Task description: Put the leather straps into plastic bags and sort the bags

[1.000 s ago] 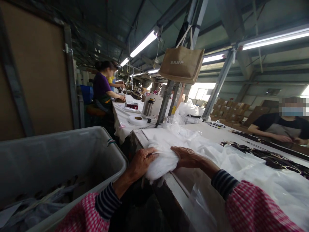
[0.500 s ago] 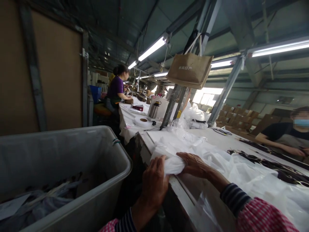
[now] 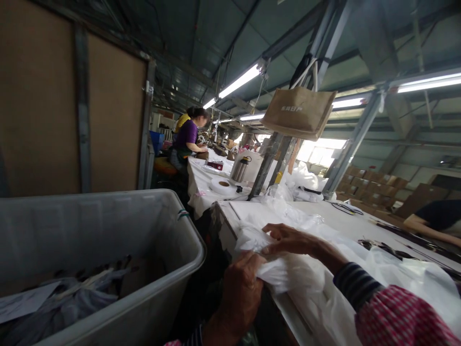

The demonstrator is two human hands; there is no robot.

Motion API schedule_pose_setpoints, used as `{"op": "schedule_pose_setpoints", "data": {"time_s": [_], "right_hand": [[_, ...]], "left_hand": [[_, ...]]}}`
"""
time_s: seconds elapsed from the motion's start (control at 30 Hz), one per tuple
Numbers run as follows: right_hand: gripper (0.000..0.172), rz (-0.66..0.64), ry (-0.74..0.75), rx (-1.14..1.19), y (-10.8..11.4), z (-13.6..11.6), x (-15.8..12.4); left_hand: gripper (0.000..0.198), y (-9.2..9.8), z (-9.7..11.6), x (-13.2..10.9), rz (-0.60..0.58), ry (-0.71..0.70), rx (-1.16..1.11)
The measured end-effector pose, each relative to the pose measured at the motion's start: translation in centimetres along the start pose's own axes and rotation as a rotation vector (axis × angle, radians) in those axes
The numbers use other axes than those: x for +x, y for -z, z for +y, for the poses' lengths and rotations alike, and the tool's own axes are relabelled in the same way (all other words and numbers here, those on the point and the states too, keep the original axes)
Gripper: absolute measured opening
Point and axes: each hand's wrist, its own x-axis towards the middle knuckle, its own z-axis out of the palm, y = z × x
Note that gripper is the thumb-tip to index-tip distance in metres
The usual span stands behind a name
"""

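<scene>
My left hand (image 3: 241, 290) is closed on a bunch of white plastic bags (image 3: 288, 274) at the near edge of the white worktable (image 3: 248, 211). My right hand (image 3: 291, 240) lies on top of the same bunch, fingers curled and pinching the thin film. More crumpled white plastic sheeting (image 3: 403, 274) spreads to the right over the table. Both my sleeves are pink check with dark striped cuffs.
A big grey plastic bin (image 3: 108, 230) with scraps stands at my left. On the table beyond are a tape roll (image 3: 223, 185) and a steel flask (image 3: 240, 169). A brown bag (image 3: 298, 113) hangs from a post. A person in purple sits far back; another person's arm (image 3: 428, 228) rests at the right.
My left hand has shifted from the bundle's far left side to underneath it at the table edge. The bunch has been drawn toward me. The view has swung left.
</scene>
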Motion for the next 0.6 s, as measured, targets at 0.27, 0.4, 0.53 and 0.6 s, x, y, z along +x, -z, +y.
{"op": "schedule_pose_setpoints", "data": {"time_s": [0.27,0.4,0.53,0.6], "right_hand": [[0.042,0.122,0.053,-0.011,-3.4,-0.9,2.7],[0.017,0.05,0.145,0.178,-3.2,-0.2,1.0],[0.015,0.063,0.14,0.268,-3.0,0.0,-0.2],[0.012,0.06,0.142,0.283,-3.0,0.0,-0.6]], "left_hand": [[0.045,-0.5,-0.1,-0.8,0.057,-0.005,0.039],[0.045,-0.5,-0.4,-1.0,0.049,0.01,0.03],[0.046,-0.2,-0.5,-0.7,0.036,0.023,0.036],[0.044,0.2,-0.3,-0.5,0.057,0.024,0.06]]}}
